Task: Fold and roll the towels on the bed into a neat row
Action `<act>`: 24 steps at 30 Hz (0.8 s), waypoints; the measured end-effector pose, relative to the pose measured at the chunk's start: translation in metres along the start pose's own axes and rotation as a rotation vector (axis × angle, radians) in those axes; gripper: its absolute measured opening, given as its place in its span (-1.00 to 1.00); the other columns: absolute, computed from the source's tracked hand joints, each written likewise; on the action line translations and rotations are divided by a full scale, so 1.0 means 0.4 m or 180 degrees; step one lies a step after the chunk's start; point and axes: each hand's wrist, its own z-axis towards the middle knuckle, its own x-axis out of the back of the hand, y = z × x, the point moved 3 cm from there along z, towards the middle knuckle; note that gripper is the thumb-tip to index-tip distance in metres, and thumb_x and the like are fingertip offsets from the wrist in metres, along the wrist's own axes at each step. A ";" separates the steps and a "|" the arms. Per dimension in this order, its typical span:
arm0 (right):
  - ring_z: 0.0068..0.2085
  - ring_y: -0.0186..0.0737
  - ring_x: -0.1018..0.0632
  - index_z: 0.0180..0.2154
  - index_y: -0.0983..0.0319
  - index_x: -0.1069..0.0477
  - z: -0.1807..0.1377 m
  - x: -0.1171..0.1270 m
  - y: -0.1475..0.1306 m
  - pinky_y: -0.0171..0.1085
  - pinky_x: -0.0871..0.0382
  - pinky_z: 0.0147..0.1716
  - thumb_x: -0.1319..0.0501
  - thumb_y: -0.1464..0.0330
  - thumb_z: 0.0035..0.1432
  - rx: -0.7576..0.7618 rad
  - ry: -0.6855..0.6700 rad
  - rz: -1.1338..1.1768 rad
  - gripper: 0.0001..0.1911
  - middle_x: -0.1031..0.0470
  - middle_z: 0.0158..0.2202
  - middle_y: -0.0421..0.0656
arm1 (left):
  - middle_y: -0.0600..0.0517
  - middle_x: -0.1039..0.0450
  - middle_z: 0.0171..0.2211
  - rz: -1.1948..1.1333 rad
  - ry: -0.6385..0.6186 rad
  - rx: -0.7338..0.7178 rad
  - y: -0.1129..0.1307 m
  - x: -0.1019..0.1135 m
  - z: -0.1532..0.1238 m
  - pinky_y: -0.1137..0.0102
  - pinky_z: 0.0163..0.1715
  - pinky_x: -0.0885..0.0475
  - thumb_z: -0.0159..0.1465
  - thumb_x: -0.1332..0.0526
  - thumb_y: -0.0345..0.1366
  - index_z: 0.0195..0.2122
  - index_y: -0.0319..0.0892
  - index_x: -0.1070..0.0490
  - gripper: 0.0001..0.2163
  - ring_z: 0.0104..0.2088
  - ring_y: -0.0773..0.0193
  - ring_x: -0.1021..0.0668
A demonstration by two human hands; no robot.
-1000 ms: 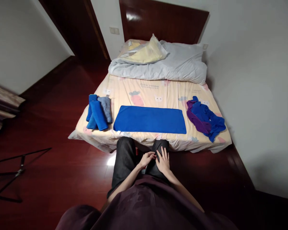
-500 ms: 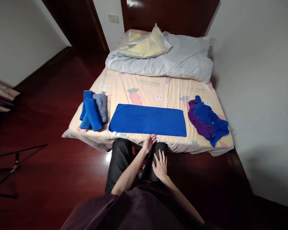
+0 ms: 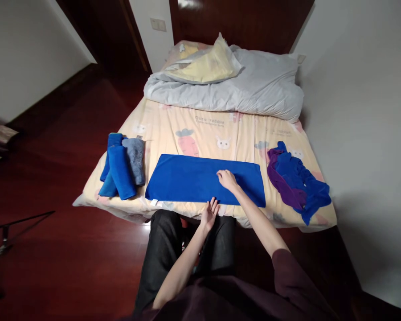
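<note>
Our right hand [image 3: 227,180] left our knee [image 3: 226,224] and came over the blue cloth [image 3: 187,178], flat on the bed [image 3: 205,137] — so both hands attended it. Our left hand's [image 3: 210,216] grip stood apart by the cloth's near edge; the right's, we couldn't tell.

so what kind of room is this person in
Most likely a bedroom: there is a bed with a carrot-and-rabbit print sheet, a dark headboard against the wall, and a pale quilt bunched up below it.
</note>
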 end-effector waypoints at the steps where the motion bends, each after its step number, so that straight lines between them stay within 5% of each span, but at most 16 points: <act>1: 0.13 -0.10 -0.56 0.17 0.16 -0.52 0.062 0.012 -0.005 -0.26 -0.37 0.10 -0.01 0.36 0.49 -0.0021 0.0025 -0.0033 -0.60 -0.59 0.13 -0.01 | -0.03 -0.28 0.41 0.0029 0.0040 -0.0049 -0.002 0.000 0.001 0.36 0.28 -0.43 0.51 -0.09 -0.31 -0.05 -0.15 -0.57 -0.76 0.37 0.22 -0.39; 5: 0.22 -0.02 -0.47 0.21 0.27 -0.48 0.248 0.012 -0.022 -0.18 -0.33 0.18 -0.05 0.41 0.46 -0.0029 -0.0078 -0.0127 -0.60 -0.53 0.18 0.09 | -0.06 -0.35 0.37 0.0163 0.0197 -0.0243 -0.009 -0.002 -0.003 0.28 0.28 -0.46 0.47 -0.15 -0.31 -0.05 -0.11 -0.57 -0.81 0.35 0.17 -0.43; 9: 0.27 0.02 -0.37 0.13 0.28 -0.52 0.343 -0.026 -0.014 -0.09 -0.26 0.24 -0.09 0.44 0.42 -0.0091 -0.0119 -0.0146 -0.64 -0.53 0.18 0.09 | -0.10 -0.34 0.37 0.0178 0.0334 -0.0194 -0.010 -0.007 -0.005 0.28 0.25 -0.48 0.47 -0.15 -0.30 -0.04 -0.12 -0.57 -0.81 0.33 0.14 -0.45; 18: 0.23 0.01 -0.37 -0.14 0.25 -0.62 0.434 -0.053 0.044 -0.04 -0.18 0.25 -0.18 0.38 0.41 -0.0318 -0.0166 0.0113 -0.78 -0.58 0.07 0.06 | -0.09 -0.33 0.38 0.0130 0.0388 -0.0186 -0.018 -0.002 0.005 0.27 0.27 -0.46 0.48 -0.14 -0.29 -0.02 -0.12 -0.57 -0.79 0.34 0.14 -0.44; 24: 0.10 -0.09 -0.49 -0.15 0.21 -0.60 0.457 -0.039 0.065 -0.09 -0.21 0.24 -0.20 0.39 0.40 -0.0315 -0.0048 0.0461 -0.82 -0.63 -0.07 -0.02 | -0.09 -0.39 0.34 0.0019 0.0527 -0.0173 -0.025 0.001 -0.002 0.26 0.28 -0.46 0.47 -0.15 -0.31 -0.05 -0.11 -0.57 -0.81 0.34 0.14 -0.43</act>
